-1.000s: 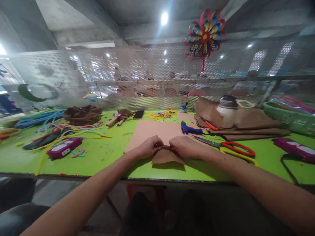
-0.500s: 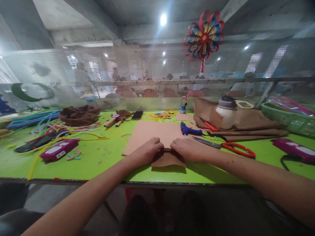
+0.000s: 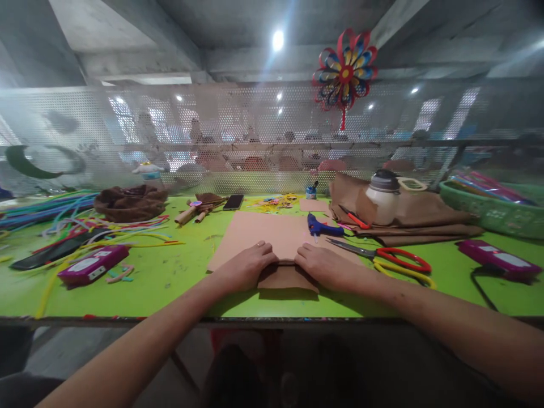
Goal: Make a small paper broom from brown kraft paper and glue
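Observation:
A small brown paper piece (image 3: 287, 279) lies on the green table (image 3: 178, 272), near the front edge, overlapping a large tan card sheet (image 3: 263, 228). My left hand (image 3: 244, 266) and my right hand (image 3: 325, 265) rest side by side on the paper. The fingers of both curl over its rolled far edge and press it down. The thumbs are hidden under the hands. The part of the roll between the two hands shows as a dark line.
Red-handled scissors (image 3: 385, 256) and a blue glue gun (image 3: 323, 226) lie right of my hands. Behind them stand folded brown paper (image 3: 425, 218) and a white jar (image 3: 382, 198). A magenta box (image 3: 91, 265) and coloured tubes (image 3: 63, 218) lie left; a green basket (image 3: 488, 212) sits far right.
Both hands have slid a little toward me with the paper's rolled edge, and the fingers lie flatter over it. The camera has tilted slightly.

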`<action>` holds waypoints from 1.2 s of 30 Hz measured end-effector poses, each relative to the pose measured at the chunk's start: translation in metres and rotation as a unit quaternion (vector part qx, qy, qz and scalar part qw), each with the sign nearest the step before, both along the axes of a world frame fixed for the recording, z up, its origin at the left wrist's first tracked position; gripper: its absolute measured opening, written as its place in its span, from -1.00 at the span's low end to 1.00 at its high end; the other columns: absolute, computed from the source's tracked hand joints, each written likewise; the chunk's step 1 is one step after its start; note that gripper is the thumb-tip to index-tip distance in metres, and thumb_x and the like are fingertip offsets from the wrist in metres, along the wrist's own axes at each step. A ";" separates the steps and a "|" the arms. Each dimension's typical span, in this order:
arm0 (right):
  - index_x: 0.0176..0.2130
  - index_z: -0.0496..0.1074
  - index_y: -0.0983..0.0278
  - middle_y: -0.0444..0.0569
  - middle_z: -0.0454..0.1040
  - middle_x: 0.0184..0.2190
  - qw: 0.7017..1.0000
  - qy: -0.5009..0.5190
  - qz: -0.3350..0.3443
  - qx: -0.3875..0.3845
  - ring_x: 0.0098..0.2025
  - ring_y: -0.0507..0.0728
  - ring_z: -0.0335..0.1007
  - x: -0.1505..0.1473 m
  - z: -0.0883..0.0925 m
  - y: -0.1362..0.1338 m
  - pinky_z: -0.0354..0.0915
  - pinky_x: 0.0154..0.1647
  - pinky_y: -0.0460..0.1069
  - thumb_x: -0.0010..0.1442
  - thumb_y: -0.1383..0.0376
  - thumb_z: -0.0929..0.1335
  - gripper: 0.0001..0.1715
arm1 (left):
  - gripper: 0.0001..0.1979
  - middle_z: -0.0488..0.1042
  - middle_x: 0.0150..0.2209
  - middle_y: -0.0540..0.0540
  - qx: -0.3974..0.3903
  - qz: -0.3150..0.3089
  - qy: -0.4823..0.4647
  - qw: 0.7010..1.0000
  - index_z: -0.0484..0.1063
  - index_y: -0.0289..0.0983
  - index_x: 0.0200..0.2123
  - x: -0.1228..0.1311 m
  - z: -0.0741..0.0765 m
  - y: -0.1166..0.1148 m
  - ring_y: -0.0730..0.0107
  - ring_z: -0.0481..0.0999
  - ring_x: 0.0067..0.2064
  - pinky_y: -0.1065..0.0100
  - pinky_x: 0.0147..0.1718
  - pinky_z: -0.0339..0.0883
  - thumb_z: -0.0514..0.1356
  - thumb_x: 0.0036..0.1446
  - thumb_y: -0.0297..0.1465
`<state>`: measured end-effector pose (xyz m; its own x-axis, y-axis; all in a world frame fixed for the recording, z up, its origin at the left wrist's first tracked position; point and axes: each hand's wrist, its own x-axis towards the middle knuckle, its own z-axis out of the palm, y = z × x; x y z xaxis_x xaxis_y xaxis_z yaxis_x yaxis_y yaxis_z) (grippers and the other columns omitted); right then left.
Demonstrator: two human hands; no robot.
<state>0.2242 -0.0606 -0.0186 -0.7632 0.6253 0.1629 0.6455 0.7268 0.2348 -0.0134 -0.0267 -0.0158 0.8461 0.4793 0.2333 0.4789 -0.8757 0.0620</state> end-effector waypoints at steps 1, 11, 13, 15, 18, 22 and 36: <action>-0.22 0.37 0.37 0.08 0.40 -0.28 1.000 0.006 0.000 0.004 -0.25 0.17 0.27 0.001 -0.001 0.000 0.17 -0.26 0.00 0.24 0.49 0.23 -0.85 | -0.76 0.39 -0.23 -0.17 -0.030 0.002 -0.009 1.000 0.46 -0.29 -0.19 0.000 0.007 0.003 0.26 0.35 -0.19 0.28 -0.19 0.25 0.07 0.10 -0.53; -0.24 0.34 0.37 0.10 0.36 -0.27 0.995 0.026 -0.008 0.100 -0.25 0.18 0.21 -0.005 0.003 0.018 0.13 -0.33 0.00 0.10 0.50 0.28 -0.83 | -0.62 0.48 -0.46 -0.07 -0.333 0.117 -0.092 0.931 0.50 -0.35 -0.42 0.016 0.050 0.051 0.42 0.34 -0.42 0.41 -0.40 0.19 0.07 0.13 -0.16; -0.21 0.34 0.39 0.12 0.36 -0.26 0.994 0.038 -0.007 0.105 -0.22 0.21 0.20 -0.009 0.002 0.021 0.14 -0.30 0.02 0.01 0.49 0.32 -0.74 | -0.55 0.39 -0.55 -0.02 -0.328 0.122 -0.090 0.933 0.44 -0.34 -0.54 0.021 0.039 0.052 0.47 0.23 -0.48 0.42 -0.46 0.11 0.07 0.11 -0.09; -0.17 0.33 0.40 0.13 0.35 -0.25 0.993 0.054 -0.009 0.109 -0.20 0.22 0.19 -0.011 0.000 0.024 0.15 -0.27 0.03 -0.02 0.49 0.32 -0.67 | -0.53 0.32 -0.59 0.02 -0.328 0.124 -0.095 0.932 0.41 -0.34 -0.56 0.023 0.029 0.052 0.49 0.16 -0.50 0.42 -0.49 0.05 0.06 0.10 -0.05; -0.14 0.34 0.39 0.12 0.35 -0.27 0.989 0.076 -0.008 0.129 -0.22 0.22 0.19 -0.012 -0.004 0.027 0.15 -0.26 0.04 0.11 0.51 0.26 -0.73 | -0.54 0.27 -0.57 0.04 -0.338 0.125 -0.104 0.927 0.39 -0.33 -0.54 0.021 0.019 0.052 0.50 0.13 -0.50 0.42 -0.50 0.02 0.07 0.07 -0.03; -0.18 0.38 0.37 0.12 0.36 -0.28 0.984 0.141 -0.012 0.110 -0.21 0.22 0.20 -0.012 -0.010 0.028 0.19 -0.26 0.05 0.14 0.50 0.24 -0.77 | -0.55 0.24 -0.55 0.05 -0.357 0.126 -0.113 0.919 0.36 -0.32 -0.51 0.017 0.016 0.051 0.49 0.13 -0.49 0.42 -0.51 0.02 0.08 0.06 -0.01; -0.40 0.48 0.35 -0.07 0.45 -0.48 0.753 0.570 -0.100 -0.313 -0.40 0.07 0.32 -0.001 -0.006 0.037 0.22 -0.40 -0.05 0.08 0.04 0.36 -0.60 | -0.65 0.49 -0.36 -0.10 -0.270 0.069 -0.182 0.943 0.46 -0.35 -0.30 0.029 0.020 0.037 0.38 0.39 -0.34 0.40 -0.36 0.22 0.10 0.14 -0.16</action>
<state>0.2228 -0.0236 -0.0244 -0.2300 0.9361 0.2663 0.2795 0.3256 -0.9033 0.0160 0.0105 0.0041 0.6784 0.7107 0.1862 0.4473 -0.6006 0.6628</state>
